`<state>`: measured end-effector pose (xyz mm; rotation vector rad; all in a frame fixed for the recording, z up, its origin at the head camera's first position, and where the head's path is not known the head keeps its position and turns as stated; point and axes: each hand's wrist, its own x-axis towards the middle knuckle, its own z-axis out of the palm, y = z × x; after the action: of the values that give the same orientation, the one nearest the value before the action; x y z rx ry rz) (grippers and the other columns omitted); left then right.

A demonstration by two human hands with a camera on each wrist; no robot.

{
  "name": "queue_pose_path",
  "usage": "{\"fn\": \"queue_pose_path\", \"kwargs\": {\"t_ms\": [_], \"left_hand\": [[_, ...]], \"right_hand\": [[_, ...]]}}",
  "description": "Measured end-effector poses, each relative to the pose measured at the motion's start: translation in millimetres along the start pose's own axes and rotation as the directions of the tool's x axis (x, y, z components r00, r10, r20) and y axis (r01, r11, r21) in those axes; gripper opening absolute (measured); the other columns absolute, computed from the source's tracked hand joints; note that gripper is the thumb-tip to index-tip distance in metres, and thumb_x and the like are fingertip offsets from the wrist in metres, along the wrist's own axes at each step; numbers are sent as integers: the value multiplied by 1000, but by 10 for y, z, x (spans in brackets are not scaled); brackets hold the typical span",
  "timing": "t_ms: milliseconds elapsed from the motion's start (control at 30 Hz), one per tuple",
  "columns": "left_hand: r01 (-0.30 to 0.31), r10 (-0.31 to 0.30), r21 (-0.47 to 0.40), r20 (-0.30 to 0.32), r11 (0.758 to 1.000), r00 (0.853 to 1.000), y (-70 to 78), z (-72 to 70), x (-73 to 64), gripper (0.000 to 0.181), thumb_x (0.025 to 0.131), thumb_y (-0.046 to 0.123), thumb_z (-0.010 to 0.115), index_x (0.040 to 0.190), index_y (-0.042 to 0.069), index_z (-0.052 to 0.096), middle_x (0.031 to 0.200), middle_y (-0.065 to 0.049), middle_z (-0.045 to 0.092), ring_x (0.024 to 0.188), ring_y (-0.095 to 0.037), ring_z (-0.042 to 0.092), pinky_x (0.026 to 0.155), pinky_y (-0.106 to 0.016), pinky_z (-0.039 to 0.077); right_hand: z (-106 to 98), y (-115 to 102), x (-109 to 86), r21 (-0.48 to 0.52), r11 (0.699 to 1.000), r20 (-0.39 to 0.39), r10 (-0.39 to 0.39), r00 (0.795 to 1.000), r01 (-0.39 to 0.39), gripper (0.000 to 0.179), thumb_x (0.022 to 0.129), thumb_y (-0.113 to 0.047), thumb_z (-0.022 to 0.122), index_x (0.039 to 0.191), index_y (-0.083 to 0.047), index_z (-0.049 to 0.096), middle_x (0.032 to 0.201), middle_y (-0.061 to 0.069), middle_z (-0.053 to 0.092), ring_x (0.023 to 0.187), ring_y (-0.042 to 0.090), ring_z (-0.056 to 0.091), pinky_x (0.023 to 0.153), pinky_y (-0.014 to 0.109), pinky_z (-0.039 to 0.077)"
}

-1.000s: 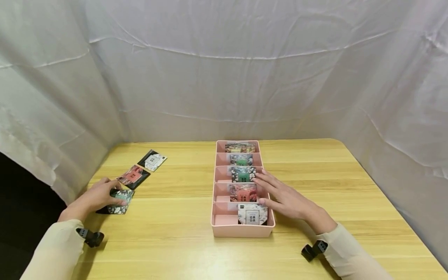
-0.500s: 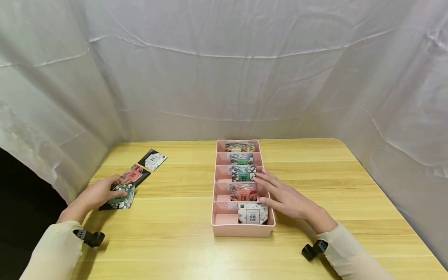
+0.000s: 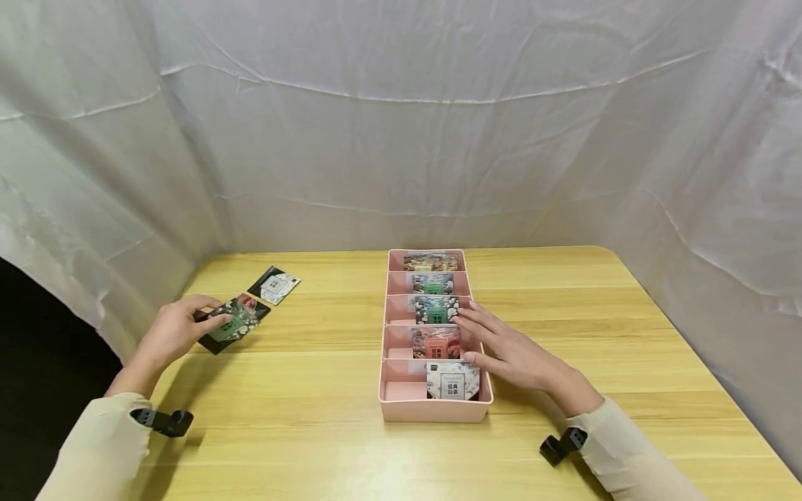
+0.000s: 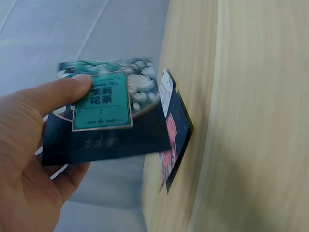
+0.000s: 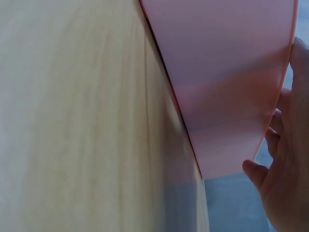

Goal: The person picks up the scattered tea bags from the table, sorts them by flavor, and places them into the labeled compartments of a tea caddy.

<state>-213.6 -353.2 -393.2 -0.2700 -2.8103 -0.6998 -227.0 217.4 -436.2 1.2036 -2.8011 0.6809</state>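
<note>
My left hand pinches a dark tea sachet with a green label, thumb on its printed front and fingers behind. It is held raised and tilted over a red-labelled tea sachet, which it partly covers in the head view. Just beyond lies a white-labelled tea sachet. My right hand rests its fairly straight fingers on the right rim of a pink divided box. Each compartment shows a tea sachet, among them a white one in front and a red one behind it.
The box stands on a wooden table, long side running away from me. Pale cloth hangs behind the table and along both sides. A dark gap shows beyond the table's left edge.
My left hand has picked up the green-labelled sachet from the table and moved it up and away from me, over the red one. My right hand and the box have stayed put.
</note>
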Motion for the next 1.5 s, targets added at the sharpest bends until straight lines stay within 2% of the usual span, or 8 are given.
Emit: {"fn": "queue_pose_path", "kwargs": {"t_ms": [100, 200, 367, 533, 667, 967, 1233, 1500], "left_hand": [[44, -44, -23, -13, 999, 999, 53, -7, 3, 27, 90, 24, 73, 104, 3, 64, 94, -22, 70, 80, -36, 68, 64, -45, 55], [75, -75, -54, -7, 996, 997, 105, -5, 9, 30, 92, 24, 70, 107, 3, 55, 99, -30, 68, 90, -45, 67, 70, -54, 56], [35, -39, -127, -27, 991, 999, 203, 32, 48, 45, 93, 17, 69, 129, -2, 48, 107, -35, 63, 97, -52, 62, 79, -62, 53], [-28, 22, -106, -63, 994, 998, 308, 65, 112, 46, 92, 17, 70, 133, 5, 53, 91, -20, 61, 80, -39, 65, 62, -42, 55], [-51, 42, -118, -74, 992, 996, 413, 86, 158, 41, 92, 18, 70, 130, 9, 57, 96, -15, 62, 74, -25, 62, 54, -28, 47], [-82, 67, -177, -88, 981, 994, 671, 153, 221, 39, 93, 16, 69, 131, 12, 59, 103, -19, 65, 76, -25, 65, 49, -25, 47], [-134, 108, -242, -116, 961, 987, 876, 262, 284, 38, 91, 12, 70, 128, 9, 60, 93, -15, 67, 72, -19, 61, 53, -22, 49], [-142, 118, -311, -95, 940, 988, 1063, 375, 339, 41, 91, 11, 70, 130, 8, 57, 100, -18, 67, 76, -22, 66, 56, -25, 53]], "right_hand": [[1, 2, 2, -1, 1000, -2, -3, 1000, 3, 65, 100, -42, 51, 156, -17, 28, 163, 5, 14, 149, 25, 12, 109, 59, 31], [2, 7, 3, -2, 1000, -4, -5, 1000, 5, 65, 100, -42, 51, 156, -17, 28, 163, 5, 14, 149, 25, 11, 109, 59, 31], [-2, 11, 7, -7, 1000, -2, -4, 1000, 4, 65, 100, -42, 50, 156, -17, 28, 163, 5, 13, 149, 24, 11, 110, 59, 31], [-13, 11, 6, -2, 1000, -3, -5, 1000, 5, 65, 100, -42, 51, 156, -17, 28, 163, 6, 14, 149, 25, 11, 110, 59, 31], [-12, 23, 12, -10, 1000, -9, -13, 1000, 12, 65, 100, -40, 52, 156, -16, 28, 163, 8, 16, 149, 26, 11, 110, 59, 30], [-15, 25, 20, -8, 1000, -12, -15, 1000, 15, 66, 100, -41, 52, 156, -16, 29, 163, 8, 16, 149, 26, 11, 110, 60, 30], [-12, 15, 16, -22, 1000, -5, -22, 1000, 22, 66, 100, -40, 52, 156, -14, 28, 162, 8, 17, 149, 26, 10, 111, 57, 29], [-19, -7, 16, -65, 997, 6, -29, 1000, 29, 68, 100, -43, 50, 156, -14, 25, 163, 8, 16, 149, 26, 11, 116, 53, 21]]}}
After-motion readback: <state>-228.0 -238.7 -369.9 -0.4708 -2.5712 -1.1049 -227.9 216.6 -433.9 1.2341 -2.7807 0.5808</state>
